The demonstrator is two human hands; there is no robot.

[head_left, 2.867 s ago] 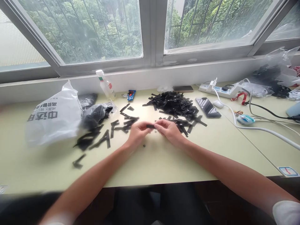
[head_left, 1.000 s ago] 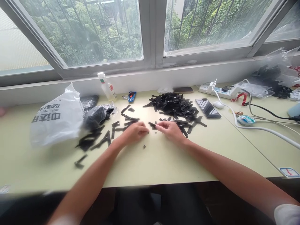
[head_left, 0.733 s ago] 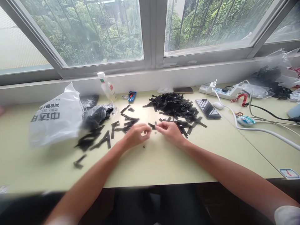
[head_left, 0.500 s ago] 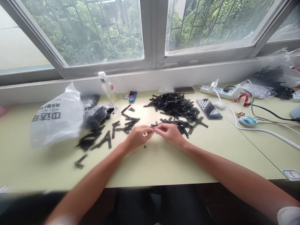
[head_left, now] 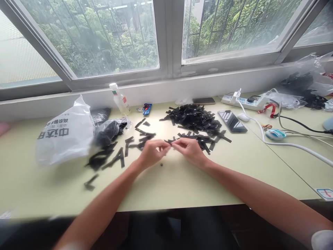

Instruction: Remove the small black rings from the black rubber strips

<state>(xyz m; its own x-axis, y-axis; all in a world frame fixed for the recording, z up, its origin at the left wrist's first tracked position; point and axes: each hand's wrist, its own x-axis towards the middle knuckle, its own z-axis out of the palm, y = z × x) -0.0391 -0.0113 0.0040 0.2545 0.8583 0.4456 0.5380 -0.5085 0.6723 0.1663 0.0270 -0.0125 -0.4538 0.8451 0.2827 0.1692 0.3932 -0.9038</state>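
L hand (head_left: pixel 153 151) now back at blk strip (head_left: pixel 169 141) pinched by R hand (head_left: pixel 191 150), L grip unclear; prob. two-handed work again.

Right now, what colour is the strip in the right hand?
The strip is black, clearest in the head view.

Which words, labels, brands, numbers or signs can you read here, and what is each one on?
"高价回": appears on the white plastic bag, smaller line; the rest is creased.
"达": among the bag's large characters; its neighbours are unclear.
Red mark on the blue-framed sticker: unclear.
Too small or blurred: markings on the bottle, blue packet, round case and power strip.
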